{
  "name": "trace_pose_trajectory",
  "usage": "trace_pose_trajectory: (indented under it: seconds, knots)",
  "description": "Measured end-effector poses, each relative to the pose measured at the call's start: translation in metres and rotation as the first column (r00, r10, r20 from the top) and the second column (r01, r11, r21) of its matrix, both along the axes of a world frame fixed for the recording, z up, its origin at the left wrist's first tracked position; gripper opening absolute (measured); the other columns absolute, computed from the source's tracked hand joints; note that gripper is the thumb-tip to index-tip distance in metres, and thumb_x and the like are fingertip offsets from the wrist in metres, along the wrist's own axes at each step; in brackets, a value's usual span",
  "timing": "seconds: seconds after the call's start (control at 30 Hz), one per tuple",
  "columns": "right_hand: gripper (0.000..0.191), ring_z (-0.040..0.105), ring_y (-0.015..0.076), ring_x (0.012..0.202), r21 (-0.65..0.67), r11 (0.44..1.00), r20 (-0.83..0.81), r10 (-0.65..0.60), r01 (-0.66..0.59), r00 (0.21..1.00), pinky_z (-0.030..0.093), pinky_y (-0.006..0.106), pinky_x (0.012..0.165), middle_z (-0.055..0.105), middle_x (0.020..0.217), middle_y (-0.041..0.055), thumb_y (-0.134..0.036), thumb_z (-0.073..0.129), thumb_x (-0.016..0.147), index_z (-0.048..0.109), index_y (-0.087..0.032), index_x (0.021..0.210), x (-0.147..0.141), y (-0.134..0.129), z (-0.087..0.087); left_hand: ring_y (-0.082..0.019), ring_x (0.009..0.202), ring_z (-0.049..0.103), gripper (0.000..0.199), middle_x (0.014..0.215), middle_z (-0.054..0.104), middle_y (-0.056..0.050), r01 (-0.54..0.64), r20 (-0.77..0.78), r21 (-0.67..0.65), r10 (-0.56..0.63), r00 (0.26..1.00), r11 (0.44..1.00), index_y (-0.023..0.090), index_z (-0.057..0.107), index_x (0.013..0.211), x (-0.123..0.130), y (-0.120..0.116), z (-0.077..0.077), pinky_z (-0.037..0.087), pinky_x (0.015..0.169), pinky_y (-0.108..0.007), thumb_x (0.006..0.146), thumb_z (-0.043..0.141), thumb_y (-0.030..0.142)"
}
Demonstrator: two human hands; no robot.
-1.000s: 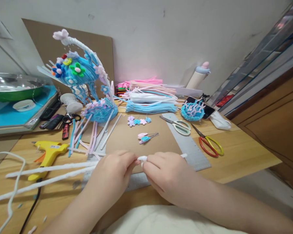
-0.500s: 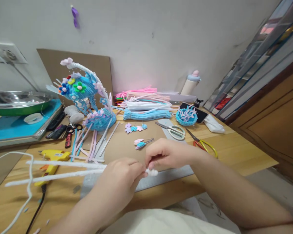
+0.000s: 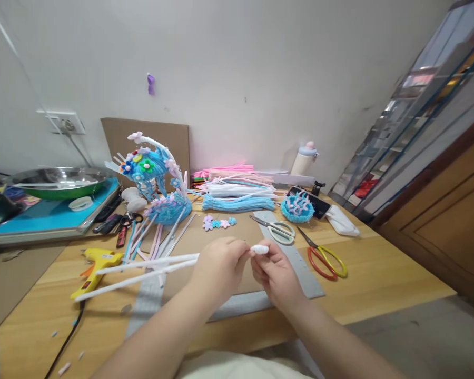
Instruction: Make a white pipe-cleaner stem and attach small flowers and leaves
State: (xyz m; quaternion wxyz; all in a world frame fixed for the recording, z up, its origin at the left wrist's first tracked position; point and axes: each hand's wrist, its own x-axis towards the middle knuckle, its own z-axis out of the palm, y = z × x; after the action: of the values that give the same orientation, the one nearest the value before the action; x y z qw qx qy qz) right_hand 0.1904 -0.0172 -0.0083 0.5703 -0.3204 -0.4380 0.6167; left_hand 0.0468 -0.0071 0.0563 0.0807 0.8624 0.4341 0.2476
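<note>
**White coil held up over a craft tabletop**

A compact white coil (image 3: 259, 249) is held near the middle of the view, above a brown card (image 3: 195, 243) laid on a grey mat (image 3: 253, 303). It is gripped by the right hand (image 3: 278, 273), whose fingers are curled around its lower side. The grip of the left hand (image 3: 219, 266) is closed too: the coil's left end is pinched by the fingertips, and two white stems (image 3: 142, 265) are held within, their straight ends jutting left over a yellow glue gun (image 3: 98, 259). Any join between stems and coil is hidden by this hand.

Judged by shape, the coil is already tightly wound, while both stem ends are left straight and unwound. Small flowers (image 3: 224, 223) are made and lined up on the card. Behind, a blue ornament (image 3: 154, 171) appears finished. White scissors (image 3: 281, 232) and red-and-yellow scissors (image 3: 324, 263), both untouched, are set to the right on the tabletop (image 3: 373, 263).
</note>
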Motion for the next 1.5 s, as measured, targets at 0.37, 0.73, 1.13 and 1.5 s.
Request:
trace_pose_trajectory:
  seconds: [0.37, 0.73, 1.13, 1.5]
  knots:
    - [0.021, 0.029, 0.0067, 0.044, 0.004, 0.979, 0.390, -0.191, 0.206, 0.901, 0.020, 0.019, 0.042, 0.038, 0.053, -0.0065, -0.036, 0.056, 0.080, 0.047, -0.018, 0.073, 0.001, -0.013, 0.025, -0.019, 0.070, 0.057, 0.016, 0.071, 0.061, -0.004, 0.060, -0.243, 0.240, 0.000, 0.970, 0.969, 0.017, 0.060, 0.076, 0.003, 0.011, 0.004, 0.036, 0.057, -0.030, 0.084, 0.046, 0.015]
    - [0.015, 0.052, 0.0130, 0.062, 0.427, 0.725, 0.872, -0.488, -0.541, 0.035, 0.025, 0.026, 0.055, 0.059, 0.067, 0.0008, -0.019, 0.048, 0.085, 0.053, -0.017, 0.072, 0.015, 0.014, 0.060, -0.020, 0.072, 0.061, 0.018, 0.077, 0.064, -0.006, 0.185, -0.471, 0.034, -0.148, 0.870, 0.982, 0.018, 0.062, 0.082, -0.027, 0.019, 0.006, 0.044, 0.063, -0.030, 0.080, 0.046, 0.009]
    - [0.012, 0.057, 0.0132, 0.075, 0.299, 0.607, 0.925, 0.006, -0.736, 0.381, 0.037, 0.022, 0.065, 0.064, 0.080, 0.0030, -0.019, 0.050, 0.086, 0.062, -0.017, 0.084, 0.002, 0.074, 0.037, -0.016, 0.071, 0.059, 0.017, 0.081, 0.065, 0.000, 0.307, -0.376, -0.097, -0.320, 0.869, 0.947, 0.022, 0.059, 0.085, -0.061, 0.034, -0.010, 0.038, 0.061, -0.027, 0.086, 0.043, 0.016]
    - [0.021, 0.029, 0.0062, 0.046, 0.138, 0.946, 0.065, 0.286, -0.293, 0.956, 0.023, 0.020, 0.046, 0.038, 0.055, -0.0077, -0.039, 0.050, 0.088, 0.043, -0.020, 0.081, -0.049, 0.043, -0.013, -0.014, 0.065, 0.049, 0.014, 0.069, 0.056, -0.001, 0.116, 0.003, 0.126, -0.117, 0.993, 0.985, 0.019, 0.057, 0.086, -0.073, 0.032, -0.020, 0.033, 0.058, -0.026, 0.088, 0.044, 0.018]
